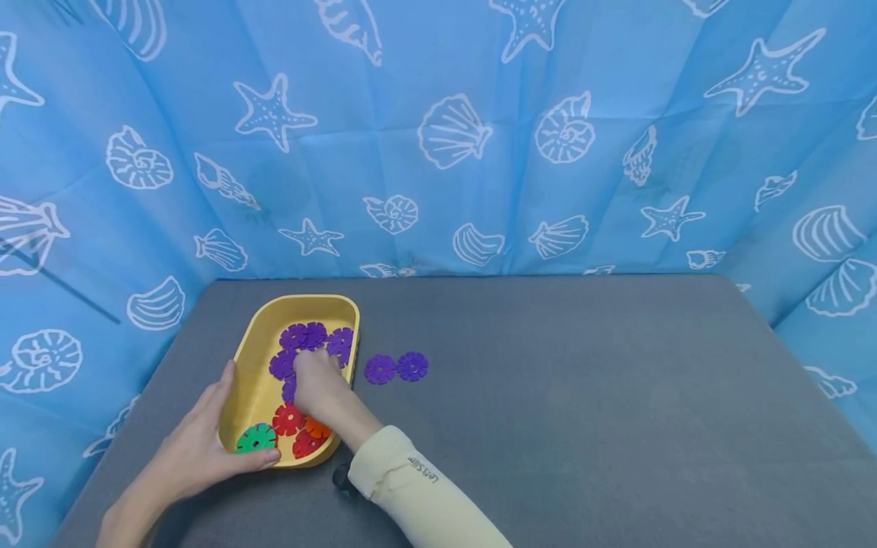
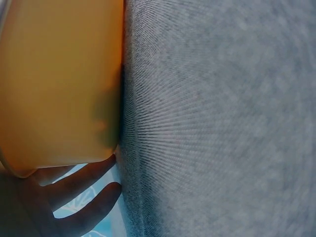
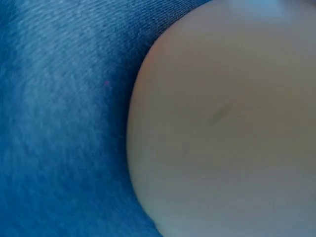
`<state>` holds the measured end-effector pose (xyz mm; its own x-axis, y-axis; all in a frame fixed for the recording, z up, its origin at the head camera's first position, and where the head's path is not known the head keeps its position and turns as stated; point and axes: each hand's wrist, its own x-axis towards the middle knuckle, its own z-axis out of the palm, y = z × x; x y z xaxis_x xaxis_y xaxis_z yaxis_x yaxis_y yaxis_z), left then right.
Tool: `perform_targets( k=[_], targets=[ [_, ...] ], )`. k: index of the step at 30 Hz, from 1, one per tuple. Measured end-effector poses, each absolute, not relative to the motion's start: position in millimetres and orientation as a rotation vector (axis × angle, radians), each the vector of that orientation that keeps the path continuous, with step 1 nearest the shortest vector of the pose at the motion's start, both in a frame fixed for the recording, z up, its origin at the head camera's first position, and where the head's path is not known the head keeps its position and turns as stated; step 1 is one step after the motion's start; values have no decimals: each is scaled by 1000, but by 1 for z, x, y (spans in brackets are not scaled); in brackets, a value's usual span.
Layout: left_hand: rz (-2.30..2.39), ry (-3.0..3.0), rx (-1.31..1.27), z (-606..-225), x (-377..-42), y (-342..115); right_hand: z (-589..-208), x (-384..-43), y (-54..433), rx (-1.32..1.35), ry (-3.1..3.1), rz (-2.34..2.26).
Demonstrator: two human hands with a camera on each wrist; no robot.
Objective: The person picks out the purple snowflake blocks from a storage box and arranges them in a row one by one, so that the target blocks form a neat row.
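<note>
A yellow plastic bin (image 1: 241, 380) stands at the left of the table, holding several notched plastic discs. My left hand (image 1: 195, 445) grips its near left corner, thumb at the near rim and fingers along the outer left wall. In the left wrist view, fingers (image 2: 81, 185) show beyond the bin's wall (image 2: 64, 84). My right hand (image 1: 320, 384) reaches into the bin among purple discs (image 1: 294, 336); its fingertips are hidden. Nearer me in the bin lie a green disc (image 1: 256, 438), red discs (image 1: 288, 418) and an orange disc (image 1: 317, 428).
Two purple discs, one (image 1: 380, 369) beside the other (image 1: 412, 366), lie on the grey table (image 1: 582, 396) just right of the bin. A small dark object (image 1: 342, 478) shows by the right sleeve. A blue shell-patterned curtain (image 1: 507, 183) borders the table's back and sides.
</note>
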<state>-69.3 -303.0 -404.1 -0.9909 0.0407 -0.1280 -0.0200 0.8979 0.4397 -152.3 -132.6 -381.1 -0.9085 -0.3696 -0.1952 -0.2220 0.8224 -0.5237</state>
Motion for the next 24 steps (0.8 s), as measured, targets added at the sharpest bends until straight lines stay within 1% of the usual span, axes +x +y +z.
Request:
perform_targets(
  k=[6, 9, 24],
  targets=[
    [672, 2914, 3, -405, -70, -303, -383, -149, -135, -385, 2643, -776],
    [683, 2913, 9, -405, -70, -304, -384, -148, -136, -399, 2628, -755],
    [700, 2885, 11, -405, -71, -306, -391, -142, -135, -715, 2643, -532]
  ],
)
